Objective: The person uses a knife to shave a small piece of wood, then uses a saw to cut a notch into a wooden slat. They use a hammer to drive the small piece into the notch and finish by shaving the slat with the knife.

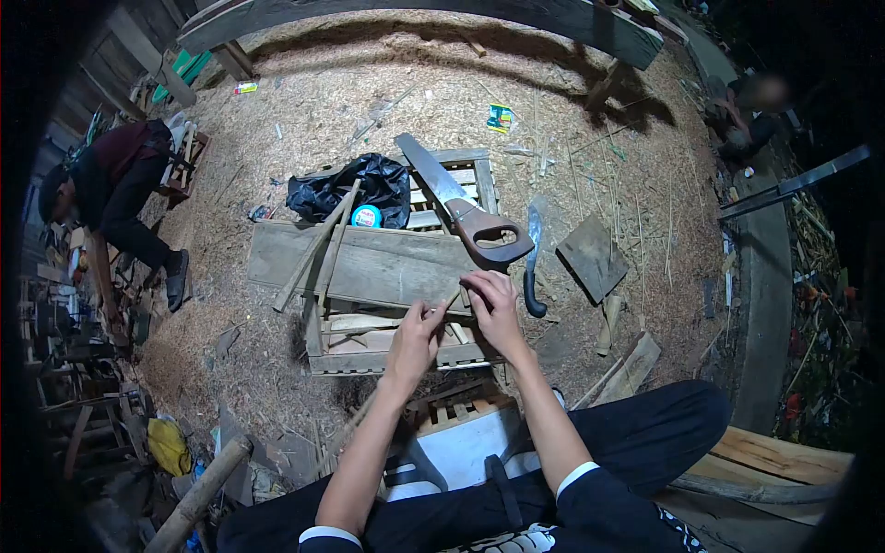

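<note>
My left hand (413, 339) and right hand (491, 306) both pinch a thin pale wooden strip (446, 311) (barely visible) just below the wide grey wooden plank (369, 265).

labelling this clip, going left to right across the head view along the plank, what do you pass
person in dark clothes → black bag → tape roll → saw → knife → flat board
</note>
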`<state>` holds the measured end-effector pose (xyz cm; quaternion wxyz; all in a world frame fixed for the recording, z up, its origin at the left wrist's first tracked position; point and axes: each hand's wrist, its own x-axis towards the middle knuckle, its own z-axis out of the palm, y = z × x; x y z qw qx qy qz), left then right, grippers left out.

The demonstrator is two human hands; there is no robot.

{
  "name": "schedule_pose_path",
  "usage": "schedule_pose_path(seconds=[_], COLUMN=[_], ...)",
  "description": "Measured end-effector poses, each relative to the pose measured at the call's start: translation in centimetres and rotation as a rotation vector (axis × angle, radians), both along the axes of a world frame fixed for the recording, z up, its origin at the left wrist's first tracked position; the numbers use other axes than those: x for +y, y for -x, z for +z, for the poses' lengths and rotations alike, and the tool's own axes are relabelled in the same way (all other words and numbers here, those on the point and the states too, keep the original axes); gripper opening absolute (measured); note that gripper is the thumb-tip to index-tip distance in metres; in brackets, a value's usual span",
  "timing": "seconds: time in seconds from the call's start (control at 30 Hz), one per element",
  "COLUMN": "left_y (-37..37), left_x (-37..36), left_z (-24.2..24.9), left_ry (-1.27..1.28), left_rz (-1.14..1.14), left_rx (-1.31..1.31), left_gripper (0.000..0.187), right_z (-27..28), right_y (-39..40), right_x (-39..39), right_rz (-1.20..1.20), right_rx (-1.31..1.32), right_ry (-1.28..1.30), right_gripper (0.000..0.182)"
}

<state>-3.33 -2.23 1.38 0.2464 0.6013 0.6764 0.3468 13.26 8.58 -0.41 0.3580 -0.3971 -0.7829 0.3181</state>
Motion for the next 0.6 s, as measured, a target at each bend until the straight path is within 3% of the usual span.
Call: schedule_pose_path(seconds=[0.6], left_y=[-1.9], left_x=[-0.3], left_z=[-0.3], left_ry=[0.004], left_rz=[0.083], left_rx=[-0.051], left_gripper=[0.04], right_z=[0.3], right_y=[0.4], right_x=[-0.6], right_rz=[-0.014], right_rx=[-0.053], right_ry=[0.018], right_gripper=[0.031])
